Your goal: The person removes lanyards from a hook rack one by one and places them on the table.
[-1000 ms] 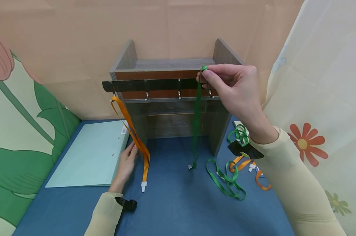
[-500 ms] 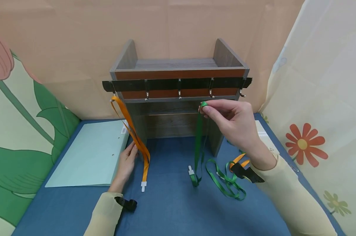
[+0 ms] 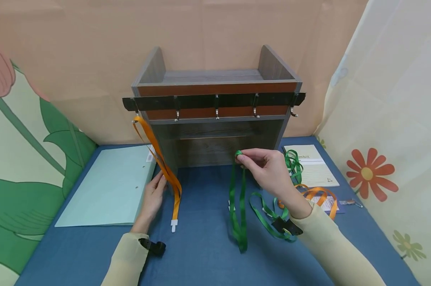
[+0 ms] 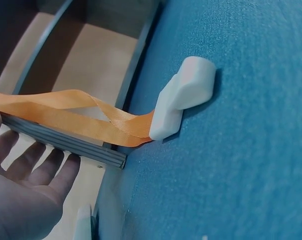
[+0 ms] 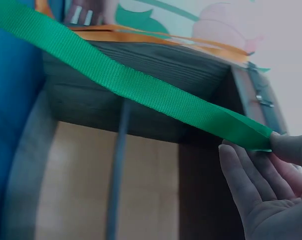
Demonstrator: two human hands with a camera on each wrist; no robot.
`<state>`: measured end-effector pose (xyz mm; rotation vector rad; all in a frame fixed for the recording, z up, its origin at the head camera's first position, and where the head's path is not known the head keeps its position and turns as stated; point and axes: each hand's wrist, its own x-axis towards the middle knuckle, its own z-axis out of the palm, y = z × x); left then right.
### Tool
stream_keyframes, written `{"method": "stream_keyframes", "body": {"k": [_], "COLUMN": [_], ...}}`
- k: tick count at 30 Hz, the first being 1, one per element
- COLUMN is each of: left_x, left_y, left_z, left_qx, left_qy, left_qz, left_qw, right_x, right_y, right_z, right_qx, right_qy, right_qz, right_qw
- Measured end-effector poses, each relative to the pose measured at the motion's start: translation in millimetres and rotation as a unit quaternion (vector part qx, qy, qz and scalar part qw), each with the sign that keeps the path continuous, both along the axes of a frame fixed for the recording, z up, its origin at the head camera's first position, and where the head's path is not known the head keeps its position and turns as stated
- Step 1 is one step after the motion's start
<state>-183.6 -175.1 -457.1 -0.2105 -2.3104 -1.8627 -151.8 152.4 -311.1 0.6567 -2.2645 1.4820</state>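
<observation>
R hand (image 3: 267,171) lower, pinching grn lanyard (image 5: 140,91); L hand (image 3: 152,200) straight-fingered at shelf (image 3: 215,76).

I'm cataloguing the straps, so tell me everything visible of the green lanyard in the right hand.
The green lanyard is a flat, bright band with a fine ribbed weave, apparently fabric. The right hand pinches its folded top between thumb and fingers, and it hangs as a long loop of two strands in front of the grey shelf unit. A small white part, probably its clip, peeks out by the left strand. Whether the bottom touches the blue tabletop is unclear.
</observation>
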Motion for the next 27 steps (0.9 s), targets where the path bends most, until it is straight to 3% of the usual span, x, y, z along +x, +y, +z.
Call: {"method": "stream_keyframes", "body": {"k": [3,6,12,27], "left_x": [5.8,8.2,8.2,8.9], "left_y": [3.7,4.9,4.5,4.8], "left_z": [10.9,14.2,13.6,13.1], "left_qx": [-0.005,-0.008,-0.007,-0.017], "left_qy": [-0.003,-0.011,-0.012,-0.002], "left_qz": [-0.003,-0.001,0.001,0.011], "left_qw": [1.0000,0.9999,0.9999,0.9998], "right_x": [-3.2,-6.7,-9.7,2.7], "right_y": [-0.7,-0.7,-1.0,-4.5], "right_z": [-12.0,-24.0,-51.7,-111.7], "right_qx": [0.018,0.031,0.057,0.123], "right_qy": [-0.014,-0.027,-0.052,-0.122], "right_qz": [-0.011,-0.017,-0.026,-0.024], "right_qw": [1.000,0.999,0.997,0.985]}}
